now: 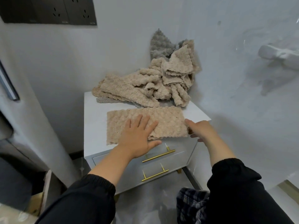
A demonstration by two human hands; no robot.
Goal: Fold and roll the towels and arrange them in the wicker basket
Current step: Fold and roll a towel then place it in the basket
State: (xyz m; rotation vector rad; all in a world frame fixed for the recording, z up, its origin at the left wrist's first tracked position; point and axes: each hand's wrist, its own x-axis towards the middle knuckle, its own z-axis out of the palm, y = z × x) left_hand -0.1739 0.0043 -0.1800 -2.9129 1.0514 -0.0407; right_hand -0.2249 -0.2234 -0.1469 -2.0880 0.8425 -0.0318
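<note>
A long folded strip of beige, knobbly-textured towel (166, 122) lies flat across the front of the white tabletop (95, 120) of a small two-drawer cabinet. Behind it, against the wall corner, sits a loose heap of unfolded beige and grey towels (145, 84). No wicker basket shows in this view.

The step in hand looks to be the start of rolling this strip, or a last smoothing before it. To do it well, the layers should be pressed flat and their long edges lined up first, since the near left corner hangs slightly out of line over the tabletop's front edge. The roll is best begun tight at one short end and kept square to the long edges, with the other hand holding the strip so it does not slide on the smooth top. The plush fabric will likely spring open if the first turn is slack.

The left hand (137, 135) lies palm down on the left-middle of the strip, fingers straight and spread, pressing it and gripping nothing. The right hand (202, 130) is at the strip's right short end, one digit touching the edge and the others bent below it. Whether it pinches the fabric cannot be told.
</note>
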